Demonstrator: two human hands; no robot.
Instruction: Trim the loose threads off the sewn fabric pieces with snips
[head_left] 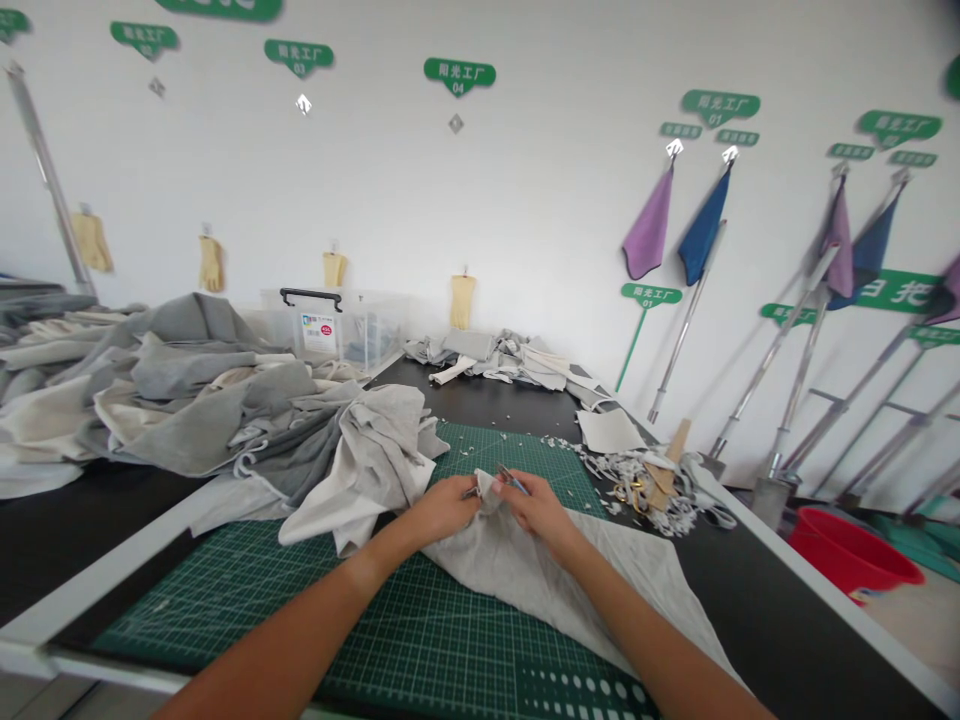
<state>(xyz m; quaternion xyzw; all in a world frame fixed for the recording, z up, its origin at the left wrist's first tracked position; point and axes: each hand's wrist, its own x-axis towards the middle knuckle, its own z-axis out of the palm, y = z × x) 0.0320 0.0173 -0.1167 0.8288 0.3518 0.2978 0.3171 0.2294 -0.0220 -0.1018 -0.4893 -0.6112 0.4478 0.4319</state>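
Observation:
My left hand (450, 507) is closed, pinching a gathered edge of a light grey cloth (637, 560). Against it, my right hand (541, 510) is closed around a small tool (516, 484) with a metal tip and a blue part; its exact kind is too small to make out. The cloth drapes from between my fingers, under my right forearm, toward the lower right. Beneath both hands lies a green cutting mat (420, 640) with a white grid. A crumpled grey cloth (382, 440) rests just left of my left hand.
Grey fabric is heaped (172, 370) on the left, before a clear plastic box (367, 335). Cloth pieces (502, 355) lie at the table's far end. Fabric scraps (667, 500) are piled at right, with a red basin (847, 550) beyond the table edge.

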